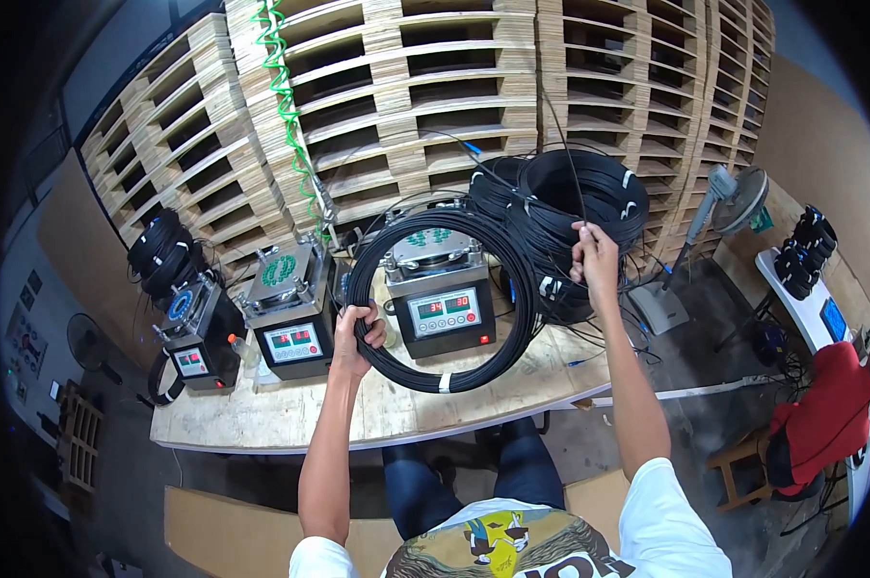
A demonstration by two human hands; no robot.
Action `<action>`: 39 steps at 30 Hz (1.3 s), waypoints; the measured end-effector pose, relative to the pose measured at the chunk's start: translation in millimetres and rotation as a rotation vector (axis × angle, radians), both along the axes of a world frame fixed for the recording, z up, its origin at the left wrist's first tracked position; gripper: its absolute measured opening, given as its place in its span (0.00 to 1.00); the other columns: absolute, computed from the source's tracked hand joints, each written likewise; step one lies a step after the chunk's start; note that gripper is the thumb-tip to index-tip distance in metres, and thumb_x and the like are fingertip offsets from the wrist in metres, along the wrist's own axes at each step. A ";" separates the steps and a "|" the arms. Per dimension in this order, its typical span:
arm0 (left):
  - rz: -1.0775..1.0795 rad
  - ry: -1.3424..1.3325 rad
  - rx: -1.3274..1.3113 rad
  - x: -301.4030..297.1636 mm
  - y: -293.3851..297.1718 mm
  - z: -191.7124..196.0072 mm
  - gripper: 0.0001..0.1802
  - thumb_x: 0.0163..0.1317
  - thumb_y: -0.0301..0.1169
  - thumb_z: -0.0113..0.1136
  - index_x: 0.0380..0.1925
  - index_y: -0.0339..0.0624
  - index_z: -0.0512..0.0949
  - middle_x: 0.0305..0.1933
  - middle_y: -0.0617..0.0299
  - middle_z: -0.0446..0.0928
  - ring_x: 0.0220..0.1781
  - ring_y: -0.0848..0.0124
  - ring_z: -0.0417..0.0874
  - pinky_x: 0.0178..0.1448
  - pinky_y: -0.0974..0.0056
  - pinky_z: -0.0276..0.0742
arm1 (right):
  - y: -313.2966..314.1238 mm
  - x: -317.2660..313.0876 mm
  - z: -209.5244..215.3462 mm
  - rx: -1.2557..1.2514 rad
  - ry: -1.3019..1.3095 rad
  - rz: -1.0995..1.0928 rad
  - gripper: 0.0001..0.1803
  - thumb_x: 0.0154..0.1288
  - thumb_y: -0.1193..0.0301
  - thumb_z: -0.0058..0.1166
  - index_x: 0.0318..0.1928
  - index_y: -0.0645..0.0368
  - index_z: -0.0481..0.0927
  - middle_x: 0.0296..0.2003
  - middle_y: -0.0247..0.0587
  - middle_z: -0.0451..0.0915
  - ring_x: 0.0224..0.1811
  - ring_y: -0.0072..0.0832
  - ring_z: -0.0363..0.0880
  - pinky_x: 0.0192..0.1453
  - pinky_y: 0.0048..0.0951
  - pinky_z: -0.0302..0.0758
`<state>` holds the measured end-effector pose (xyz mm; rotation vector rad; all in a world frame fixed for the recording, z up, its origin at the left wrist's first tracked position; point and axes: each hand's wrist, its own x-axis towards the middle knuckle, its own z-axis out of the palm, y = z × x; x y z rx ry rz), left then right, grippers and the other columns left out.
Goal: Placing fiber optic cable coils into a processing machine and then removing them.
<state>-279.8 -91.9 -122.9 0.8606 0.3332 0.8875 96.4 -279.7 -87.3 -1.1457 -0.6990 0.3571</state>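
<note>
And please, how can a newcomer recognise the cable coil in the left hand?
Find the pale wooden workbench before the stacked pallets. Over it, the left hand grips a large black cable coil. Unlike the piled coils behind it, this one is held up and frames a display box.

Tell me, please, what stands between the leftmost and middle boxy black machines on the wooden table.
In the head view, a small translucent orange-capped bottle stands there.

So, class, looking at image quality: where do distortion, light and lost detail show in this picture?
Head view: the front edge of the table and the pallet stacks look bowed; head view: the corners go black; head view: pallet gaps sink into shadow; head view: red display digits glow; head view: many strands of the black coil in the left hand blend together.
</note>
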 end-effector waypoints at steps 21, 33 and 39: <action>-0.010 0.022 0.002 -43.0 21.9 -23.6 0.03 0.58 0.24 0.51 0.32 0.40 0.69 0.24 0.66 0.65 0.14 0.77 0.62 0.17 0.70 0.60 | -8.5 95.4 49.6 -0.106 -0.250 -0.142 0.16 0.80 0.59 0.48 0.50 0.57 0.82 0.17 0.24 0.64 0.12 0.11 0.56 0.14 0.19 0.51; -0.034 0.240 0.082 -42.9 19.8 -1.6 0.04 0.62 0.26 0.52 0.36 0.42 0.70 0.21 0.69 0.62 0.14 0.79 0.62 0.17 0.71 0.59 | 45.3 54.5 88.6 -0.007 -0.538 -0.059 0.16 0.79 0.61 0.49 0.48 0.58 0.84 0.19 0.23 0.65 0.20 0.12 0.60 0.23 0.20 0.56; -0.191 0.513 0.302 3.3 1.1 26.2 0.10 0.64 0.24 0.55 0.45 0.38 0.72 0.18 0.69 0.64 0.14 0.80 0.62 0.19 0.71 0.60 | 102.6 -36.3 64.2 -0.109 -0.783 0.173 0.14 0.77 0.66 0.51 0.48 0.63 0.84 0.35 0.43 0.87 0.34 0.25 0.82 0.41 0.30 0.77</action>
